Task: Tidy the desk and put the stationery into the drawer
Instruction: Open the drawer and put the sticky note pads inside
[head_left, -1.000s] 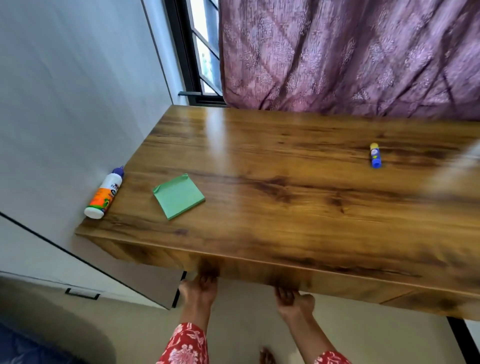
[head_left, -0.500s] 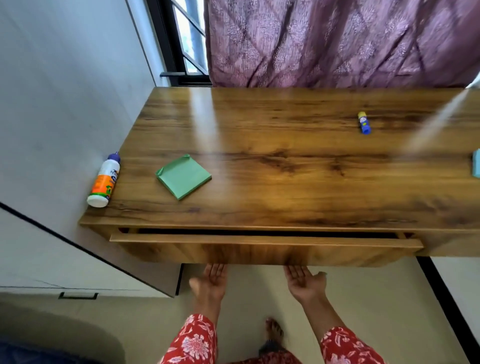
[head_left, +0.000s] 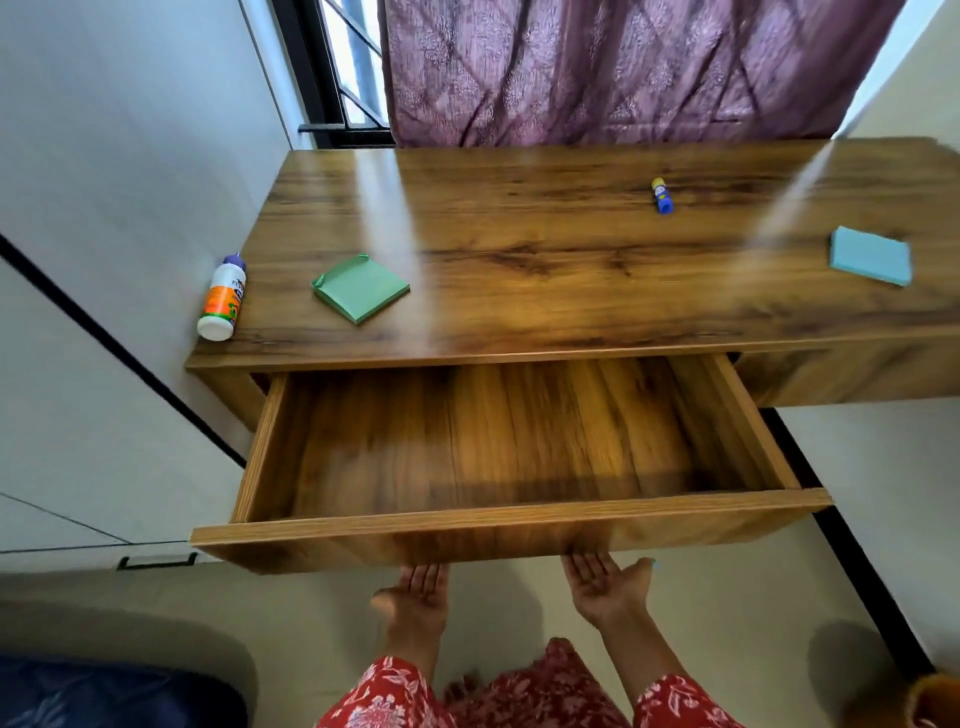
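The wooden desk (head_left: 571, 218) has its drawer (head_left: 509, 535) pulled far out, and the inside shows only bare wood. My left hand (head_left: 418, 595) and my right hand (head_left: 605, 584) are palm up under the drawer front, fingertips reaching beneath its lower edge, where they are hidden. On the desk lie a white and orange glue bottle (head_left: 222, 299) at the left edge, a green sticky-note pad (head_left: 361, 288) beside it, a small blue and yellow glue stick (head_left: 662, 196) further back, and a blue sticky-note pad (head_left: 870, 255) at the right.
A white wardrobe (head_left: 104, 260) stands tight against the desk's left side. A purple curtain (head_left: 623, 67) hangs behind the desk, with a window (head_left: 343, 67) to its left. Light floor lies below the drawer, and a dark blue cushion (head_left: 104, 696) sits at the bottom left.
The drawer went from closed to slightly out to pulled far out. Both hands moved back toward me with the drawer front. The blue pad came into view.
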